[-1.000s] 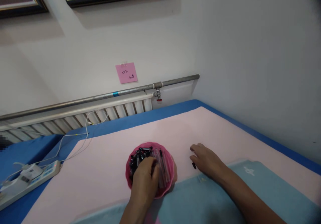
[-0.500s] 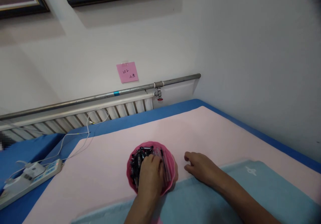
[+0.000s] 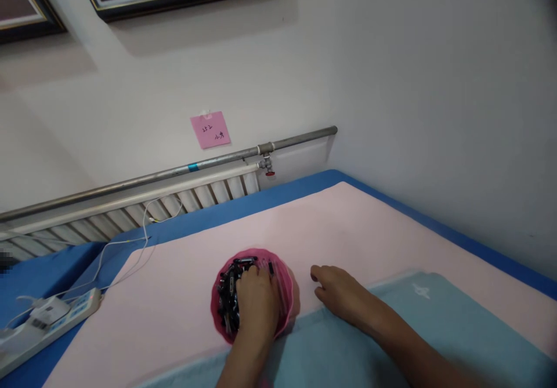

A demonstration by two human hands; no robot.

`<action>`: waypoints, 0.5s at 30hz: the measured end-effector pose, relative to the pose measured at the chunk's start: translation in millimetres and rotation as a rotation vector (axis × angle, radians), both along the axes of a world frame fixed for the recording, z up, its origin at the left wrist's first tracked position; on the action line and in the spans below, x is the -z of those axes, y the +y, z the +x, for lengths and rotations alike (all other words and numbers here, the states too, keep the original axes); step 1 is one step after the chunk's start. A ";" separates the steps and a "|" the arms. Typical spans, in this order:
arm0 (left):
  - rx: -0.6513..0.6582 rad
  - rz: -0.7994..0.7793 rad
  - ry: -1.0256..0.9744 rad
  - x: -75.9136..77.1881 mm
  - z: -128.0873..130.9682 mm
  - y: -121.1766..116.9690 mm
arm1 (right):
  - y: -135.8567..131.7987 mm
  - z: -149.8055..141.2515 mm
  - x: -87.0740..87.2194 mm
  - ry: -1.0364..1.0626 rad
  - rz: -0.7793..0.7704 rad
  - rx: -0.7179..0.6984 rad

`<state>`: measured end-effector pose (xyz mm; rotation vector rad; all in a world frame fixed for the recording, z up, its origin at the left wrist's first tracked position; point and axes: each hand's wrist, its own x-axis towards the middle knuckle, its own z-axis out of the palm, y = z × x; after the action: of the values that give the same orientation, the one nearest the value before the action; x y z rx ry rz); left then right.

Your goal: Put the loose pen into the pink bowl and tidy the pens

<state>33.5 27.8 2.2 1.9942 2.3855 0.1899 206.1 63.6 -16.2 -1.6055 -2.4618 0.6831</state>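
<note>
Two bare hands share the scene. The left hand is down inside a pink bowl, its fingertips hidden among the contents, so whether they grip anything cannot be told. The right hand hangs just beside the bowl, thumb and forefinger slightly apart, with nothing visible between them.

Since a second ago, a small black piece at the right fingertips has gone from sight, and that hand has come nearer the bowl. The left hand now covers more of the bowl's middle. This suggests the right hand is free while the left picks through the pieces.

In the bowl, black parts crowd the left side and clear tubes lie on the right; the left hand blocks the view between them.

The bowl sits on a pink sheet, its near edge meeting a blue cloth, which lies under the right forearm. Well apart, at far left, are a power strip and white cables, out of the way. Behind runs a radiator.
</note>
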 end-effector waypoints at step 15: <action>-0.119 -0.052 -0.173 -1.9 3.8 26.1 | 4.0 -0.8 8.0 0.025 -0.018 0.015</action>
<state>37.3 53.9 4.1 1.7386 2.3745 0.2876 205.3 67.5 -24.2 -1.6098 -2.4312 0.7208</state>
